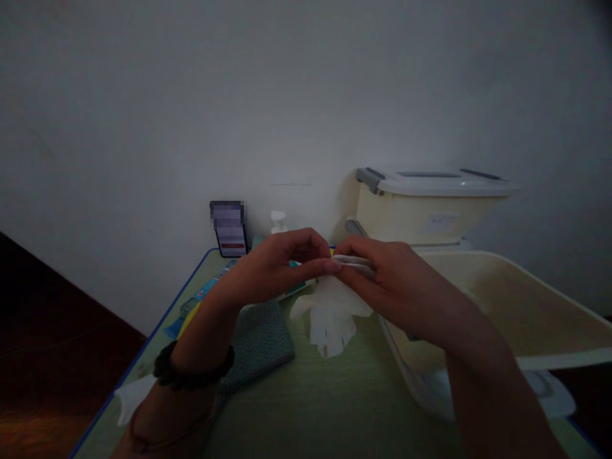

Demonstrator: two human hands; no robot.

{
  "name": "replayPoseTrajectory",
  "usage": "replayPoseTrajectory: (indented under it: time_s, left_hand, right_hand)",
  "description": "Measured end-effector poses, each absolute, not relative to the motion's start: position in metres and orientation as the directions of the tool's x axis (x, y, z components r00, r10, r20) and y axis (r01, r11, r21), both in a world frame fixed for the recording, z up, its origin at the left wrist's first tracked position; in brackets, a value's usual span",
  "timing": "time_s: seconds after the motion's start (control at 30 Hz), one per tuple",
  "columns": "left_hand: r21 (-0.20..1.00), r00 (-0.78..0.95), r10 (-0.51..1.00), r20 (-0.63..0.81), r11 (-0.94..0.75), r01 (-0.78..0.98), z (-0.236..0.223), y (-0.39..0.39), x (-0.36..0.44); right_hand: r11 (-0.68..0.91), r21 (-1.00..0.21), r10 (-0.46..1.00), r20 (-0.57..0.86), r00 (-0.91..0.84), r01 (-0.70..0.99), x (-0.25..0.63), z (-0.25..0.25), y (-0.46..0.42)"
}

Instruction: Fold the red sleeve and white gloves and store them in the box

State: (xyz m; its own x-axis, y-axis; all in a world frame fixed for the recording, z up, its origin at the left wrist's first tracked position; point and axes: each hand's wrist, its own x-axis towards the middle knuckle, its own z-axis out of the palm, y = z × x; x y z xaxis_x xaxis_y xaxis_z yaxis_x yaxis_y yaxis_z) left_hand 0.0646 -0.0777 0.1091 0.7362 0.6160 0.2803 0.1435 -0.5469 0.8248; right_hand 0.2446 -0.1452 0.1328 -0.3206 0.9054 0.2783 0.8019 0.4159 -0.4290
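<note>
Both hands (282, 268) pinch a limp white piece (331, 315), possibly a glove, hanging below their fingertips.

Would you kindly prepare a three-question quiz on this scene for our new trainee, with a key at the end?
1. On which side is the black bracelet worn, from the wearer's own viewpoint? a) left b) right
2. True or false: the phone stands propped up rather than lying flat.
3. What colour is the thin material, with strips at its lower edge, beneath the right hand?

Key: 1. a; 2. true; 3. white.
</note>
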Motion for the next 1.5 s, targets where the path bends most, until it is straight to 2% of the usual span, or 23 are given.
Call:
replayPoseTrajectory:
  time_s: [0.43, 0.67, 0.9, 1.13, 1.37, 1.5]
  left_hand:
    - [0.788, 0.719, 0.632, 0.290, -0.584, 0.196, 0.113, -0.082, 0.069]
    - [0.821, 0.746, 0.616, 0.254, -0.544, 0.170, 0.110, -0.081, 0.070]
    - [0.842, 0.756, 0.616, 0.223, -0.513, 0.169, 0.109, -0.078, 0.071]
    - [0.881, 0.770, 0.602, 0.212, -0.459, 0.116, 0.108, -0.079, 0.070]
    - [0.826, 0.748, 0.628, 0.214, -0.526, 0.205, 0.112, -0.081, 0.064]
    - [0.845, 0.748, 0.620, 0.234, -0.511, 0.159, 0.114, -0.082, 0.060]
  right_hand:
    - [0.414, -0.379, 0.906, 0.258, -0.335, 0.828, 0.243, 0.130, -0.145]
    - [0.388, -0.389, 0.919, 0.227, -0.322, 0.835, 0.242, 0.131, -0.147]
    - [0.375, -0.349, 0.924, 0.218, -0.315, 0.859, 0.240, 0.129, -0.144]
    - [0.380, -0.367, 0.923, 0.206, -0.324, 0.849, 0.240, 0.129, -0.143]
    - [0.405, -0.410, 0.914, 0.219, -0.343, 0.817, 0.241, 0.129, -0.146]
    - [0.437, -0.430, 0.898, 0.255, -0.358, 0.790, 0.244, 0.129, -0.146]
